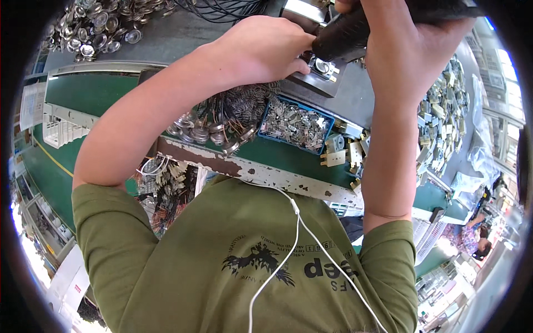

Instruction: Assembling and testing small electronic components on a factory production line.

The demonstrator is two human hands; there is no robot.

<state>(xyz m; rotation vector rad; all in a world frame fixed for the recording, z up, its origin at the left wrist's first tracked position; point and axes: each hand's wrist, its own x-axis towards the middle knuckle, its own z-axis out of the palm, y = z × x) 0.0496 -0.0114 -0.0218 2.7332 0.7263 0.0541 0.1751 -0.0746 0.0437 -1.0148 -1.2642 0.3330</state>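
Observation:
My right hand (402, 53) grips a black hand tool with a thick cylindrical body (347, 36), whose end is close over a dark metal block (319, 86). On that block sits a small part with a round metal disc and short prongs (323, 66). My left hand (266, 47) reaches in from the left with its fingers closed at the part's left side, thumb against its edge. The tool hides some of those fingertips and the back of the part. A blue tray (327, 141) filled with small metal pieces is nearer to me, below the block.
Loose round metal parts (100, 28) are heaped at the far left, beside black cables (222, 8). Wired metal parts (202, 130) lie left of the tray. Pale pieces with prongs (444, 119) pile up at right. The bench's chipped metal edge (266, 175) runs before me.

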